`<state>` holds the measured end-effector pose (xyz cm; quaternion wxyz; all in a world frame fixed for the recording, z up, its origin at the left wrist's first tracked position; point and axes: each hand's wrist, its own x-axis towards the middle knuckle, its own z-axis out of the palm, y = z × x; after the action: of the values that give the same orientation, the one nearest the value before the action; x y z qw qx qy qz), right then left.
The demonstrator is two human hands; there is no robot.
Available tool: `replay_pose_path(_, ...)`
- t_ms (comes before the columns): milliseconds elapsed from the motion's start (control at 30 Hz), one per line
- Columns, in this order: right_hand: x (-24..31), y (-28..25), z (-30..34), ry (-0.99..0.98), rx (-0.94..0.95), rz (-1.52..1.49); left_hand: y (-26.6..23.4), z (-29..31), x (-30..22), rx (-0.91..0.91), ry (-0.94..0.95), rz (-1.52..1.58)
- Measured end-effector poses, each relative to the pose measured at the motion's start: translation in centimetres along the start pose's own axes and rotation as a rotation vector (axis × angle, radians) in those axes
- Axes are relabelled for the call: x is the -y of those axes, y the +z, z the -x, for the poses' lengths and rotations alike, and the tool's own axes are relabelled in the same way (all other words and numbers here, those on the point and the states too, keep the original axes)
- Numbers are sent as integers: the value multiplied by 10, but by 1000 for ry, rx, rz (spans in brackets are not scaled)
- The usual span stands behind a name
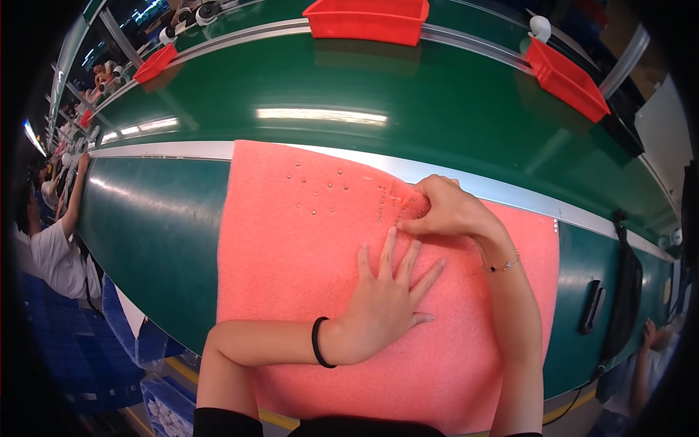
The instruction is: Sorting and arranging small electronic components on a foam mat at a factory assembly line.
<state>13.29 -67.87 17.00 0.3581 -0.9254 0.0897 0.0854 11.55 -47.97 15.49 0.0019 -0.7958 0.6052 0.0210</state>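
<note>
A salmon-pink fleecy cloth lies spread over the bench before me. Small round shiny beads are scattered on its upper left part, and more sit in short lines by a raised fold near my fingers. My left hand, with a black band at the wrist, rests flat on the cloth with its fingers spread. Just beyond it, my right hand, a thin bracelet on its wrist, is closed in a pinch on the cloth's bunched far edge. Whether a bead is between those fingers is hidden.
Beyond a metal rail runs a green conveyor belt. Red bins line its far side. A black oblong object and a black strap-like bag lie to the right. Co-workers sit at both sides; a blue crate stands lower left.
</note>
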Motion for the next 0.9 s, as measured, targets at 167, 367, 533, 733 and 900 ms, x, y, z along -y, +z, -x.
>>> replay_pose_path(167,6,0,-1,5,-7,72,-1,1,1,-59,16,-32)
replay_pose_path(367,7,-2,0,21,-2,39,0,1,-1,-54,11,-40)
replay_pose_path(533,1,0,0,-37,-23,25,0,1,-2,-10,0,12)
replay_pose_path(733,6,-2,1,29,18,18,1,0,-1,-10,9,6)
replay_pose_path(900,7,0,0,45,26,3,-1,1,0,-43,22,-24)
